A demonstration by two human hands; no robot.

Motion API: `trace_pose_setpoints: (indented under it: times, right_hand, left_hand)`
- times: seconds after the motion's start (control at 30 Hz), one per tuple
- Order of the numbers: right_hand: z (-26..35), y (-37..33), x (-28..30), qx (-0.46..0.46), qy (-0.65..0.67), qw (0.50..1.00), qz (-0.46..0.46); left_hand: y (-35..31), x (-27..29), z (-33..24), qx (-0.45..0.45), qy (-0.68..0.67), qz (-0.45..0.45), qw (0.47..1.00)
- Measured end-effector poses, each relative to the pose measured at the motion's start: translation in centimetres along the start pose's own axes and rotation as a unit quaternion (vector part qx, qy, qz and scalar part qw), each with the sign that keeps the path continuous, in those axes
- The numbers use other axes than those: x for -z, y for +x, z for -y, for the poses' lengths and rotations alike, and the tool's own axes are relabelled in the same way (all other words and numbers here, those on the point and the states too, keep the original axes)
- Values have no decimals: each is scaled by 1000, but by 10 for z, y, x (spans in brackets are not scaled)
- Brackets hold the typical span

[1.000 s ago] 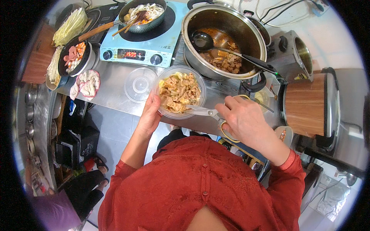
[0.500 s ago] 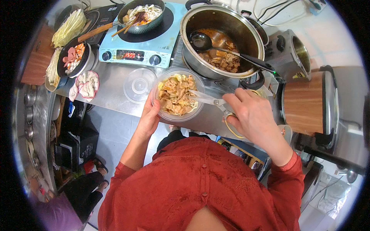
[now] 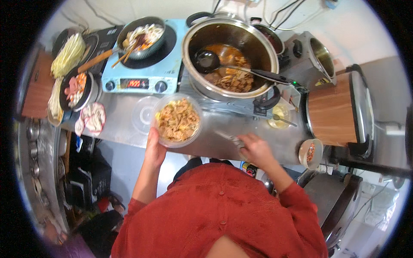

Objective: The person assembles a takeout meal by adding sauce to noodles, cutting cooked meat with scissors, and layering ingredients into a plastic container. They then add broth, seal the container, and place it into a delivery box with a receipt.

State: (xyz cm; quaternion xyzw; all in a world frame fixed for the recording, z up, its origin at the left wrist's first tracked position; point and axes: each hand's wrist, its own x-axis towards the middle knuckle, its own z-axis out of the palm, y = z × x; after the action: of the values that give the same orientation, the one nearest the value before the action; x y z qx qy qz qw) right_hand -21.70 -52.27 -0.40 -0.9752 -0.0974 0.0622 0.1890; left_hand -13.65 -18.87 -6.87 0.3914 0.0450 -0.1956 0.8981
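Note:
My left hand (image 3: pixel 155 148) grips the near left side of a round clear plastic container (image 3: pixel 181 143), thumb along its wall. Pale noodles covered with brown meat pieces (image 3: pixel 177 120) fill it. Closed round a pair of scissors (image 3: pixel 231 138), my right hand (image 3: pixel 256 150) is low over the steel counter's front edge. The scissors' blades point left, apart from the container; their handles are mostly hidden by my fingers. Partly behind the container lies a clear round lid (image 3: pixel 141 112).
A large steel pot (image 3: pixel 258 47) with brown stew and a black ladle (image 3: pixel 208 60) stands behind. To its left, a wok (image 3: pixel 148 54) sits on a blue induction cooker (image 3: pixel 171 75). Bowls of ingredients, a cloth (image 3: pixel 91 118) and a small bowl (image 3: pixel 317 160) are around. A co-worker is at lower left.
The scissors have come out of the container's food and moved down and right. The container has shifted slightly left and nearer the lid. My head view has also shifted.

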Motion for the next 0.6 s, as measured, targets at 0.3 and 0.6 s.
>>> trace_pose_setpoints:
  times: [0.3, 0.6]
  right_hand:
    - [-12, 3, 41, -167, 138, 942, -256]
    - [-57, 110, 150, -96, 159, 956, -229]
  left_hand:
    - [11, -3, -13, 15, 26, -22, 999]
    - [15, -19, -26, -17, 53, -52, 997]
